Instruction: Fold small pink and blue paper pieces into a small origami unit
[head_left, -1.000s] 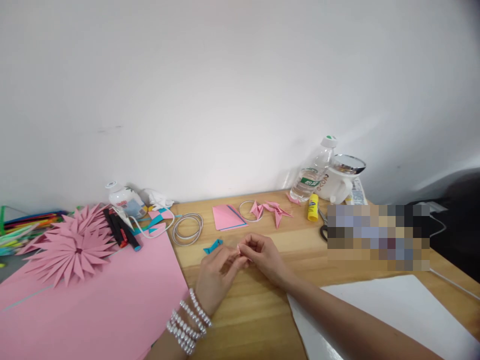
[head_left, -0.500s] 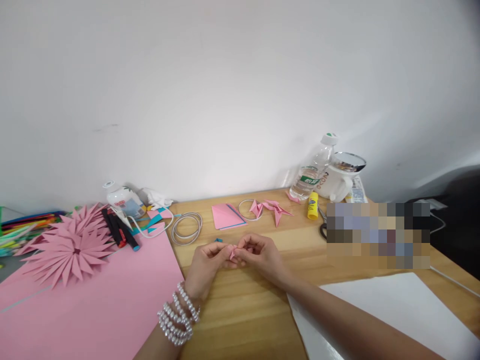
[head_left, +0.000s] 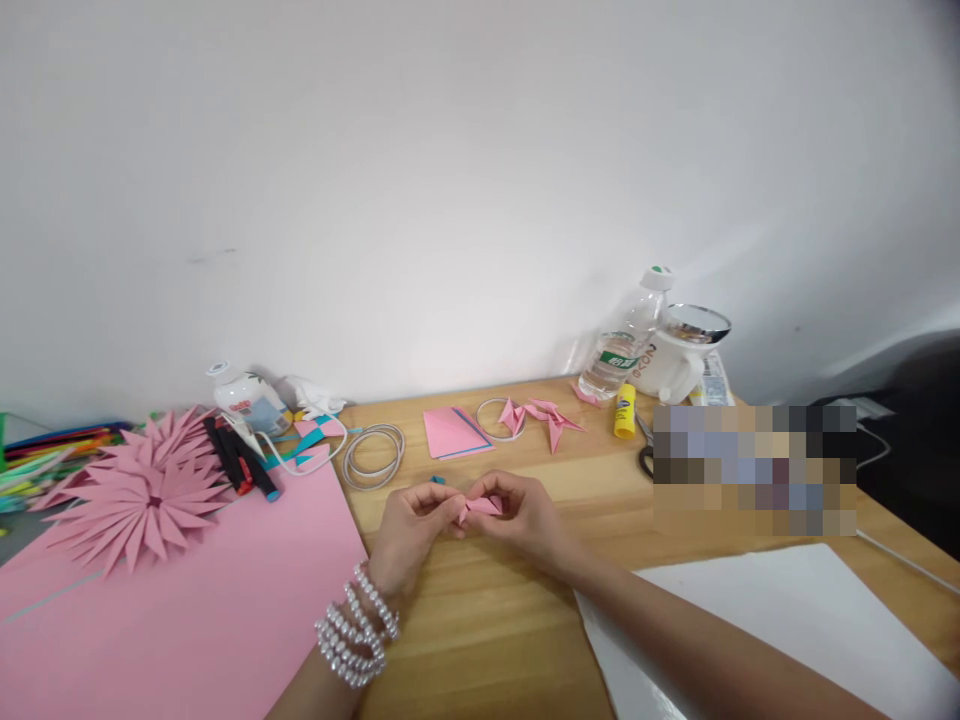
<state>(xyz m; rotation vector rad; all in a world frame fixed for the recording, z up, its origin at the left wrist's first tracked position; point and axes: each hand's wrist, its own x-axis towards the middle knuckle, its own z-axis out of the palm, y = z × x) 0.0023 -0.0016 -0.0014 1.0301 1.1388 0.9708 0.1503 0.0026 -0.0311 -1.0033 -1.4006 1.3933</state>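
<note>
A small folded piece of pink paper (head_left: 484, 507) is held between my two hands above the wooden table. My left hand (head_left: 416, 520) pinches its left end between thumb and fingers; pearl bracelets circle that wrist. Around the right end of the paper, my right hand (head_left: 521, 515) has its thumb and fingers closed. Fingers hide part of the folds. Beyond the hands lie a stack of pink and blue paper squares (head_left: 454, 432) and pink folded paper shapes (head_left: 555, 422). A tiny blue scrap (head_left: 437, 480) lies just behind my left hand.
On the left, a pink sheet (head_left: 225, 620) carries a spiky pink paper flower (head_left: 154, 500) and markers (head_left: 236, 455). A coiled cable (head_left: 373, 457) lies nearby. Back right stand a water bottle (head_left: 619, 345), mug (head_left: 667, 365) and glue stick (head_left: 625, 412), with scissors (head_left: 646, 460); a white sheet (head_left: 772, 620) lies front right.
The right fingers have shifted and opened slightly, so more of the pink folded paper shows between the hands. My left hand keeps nearly the same place.
</note>
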